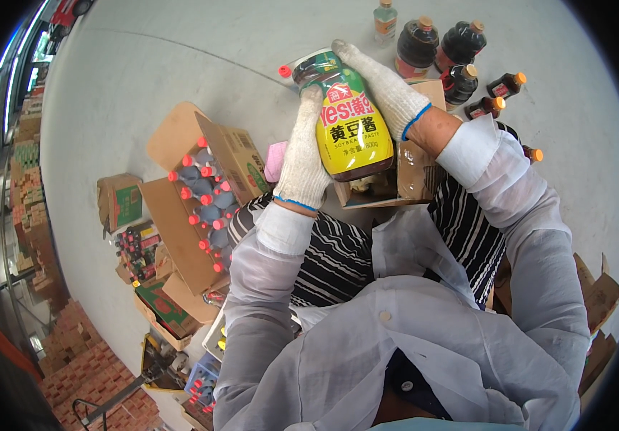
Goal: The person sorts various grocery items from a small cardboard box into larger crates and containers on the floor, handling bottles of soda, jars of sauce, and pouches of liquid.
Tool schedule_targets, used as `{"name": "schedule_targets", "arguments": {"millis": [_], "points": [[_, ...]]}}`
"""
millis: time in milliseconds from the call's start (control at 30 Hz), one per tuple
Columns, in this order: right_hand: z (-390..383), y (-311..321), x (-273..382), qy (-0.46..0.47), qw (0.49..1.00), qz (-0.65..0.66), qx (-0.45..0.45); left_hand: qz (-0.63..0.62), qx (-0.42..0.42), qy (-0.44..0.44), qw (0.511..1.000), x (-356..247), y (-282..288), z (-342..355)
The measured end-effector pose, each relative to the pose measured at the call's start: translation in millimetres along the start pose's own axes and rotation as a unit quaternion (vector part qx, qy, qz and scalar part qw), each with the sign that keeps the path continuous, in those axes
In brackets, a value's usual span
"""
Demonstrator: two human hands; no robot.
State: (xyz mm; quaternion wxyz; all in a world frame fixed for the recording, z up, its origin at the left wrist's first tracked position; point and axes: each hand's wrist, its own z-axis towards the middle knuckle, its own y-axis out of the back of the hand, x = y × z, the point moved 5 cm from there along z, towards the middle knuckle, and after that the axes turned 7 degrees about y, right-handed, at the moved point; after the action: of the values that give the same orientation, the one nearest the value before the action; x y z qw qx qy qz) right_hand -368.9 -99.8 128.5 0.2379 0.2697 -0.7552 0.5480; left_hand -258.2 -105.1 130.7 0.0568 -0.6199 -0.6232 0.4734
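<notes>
White knitted gloves with blue cuffs cover both my hands. My left hand (305,151) grips the left side of a large sauce jar (353,136), which has a yellow and green label and dark contents. My right hand (385,90) is closed on the jar's upper right side. The jar is held up, tilted, its label facing me and its dark top pointing away. A red cap (285,71) shows just left of the jar's top; what it belongs to is mostly hidden. Under the jar, an open cardboard box (418,172) stands between my knees.
At left, an open carton (173,237) holds several red-capped bottles (209,190). A pink thing (275,161) lies beside my left wrist. Dark bottles (460,44) with orange or tan caps and a clear bottle (385,20) stand at the far right. Torn cardboard (600,294) is at right.
</notes>
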Motion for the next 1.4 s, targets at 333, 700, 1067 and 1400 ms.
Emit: {"name": "schedule_targets", "arguments": {"millis": [333, 700, 1067, 1400], "points": [[-5.8, -3.0, 3.6, -0.001, 1.0, 0.002, -0.004, -0.008, -0.009, 0.011, 1.0, 2.1, 3.5, 3.7], [-4.7, -0.5, 4.3, 0.003, 1.0, -0.013, -0.008, -0.005, 0.001, 0.006, 1.0, 2.3, 1.5, 1.9], [-8.6, -4.2, 8.1, 0.0, 1.0, -0.018, 0.0, 0.0, -0.005, 0.011, 1.0, 2.3, 1.5, 2.4], [-5.0, -2.4, 6.1, 0.0, 1.0, -0.004, 0.012, 0.01, 0.001, -0.001, 1.0, 2.0, 1.3, 4.2]]}}
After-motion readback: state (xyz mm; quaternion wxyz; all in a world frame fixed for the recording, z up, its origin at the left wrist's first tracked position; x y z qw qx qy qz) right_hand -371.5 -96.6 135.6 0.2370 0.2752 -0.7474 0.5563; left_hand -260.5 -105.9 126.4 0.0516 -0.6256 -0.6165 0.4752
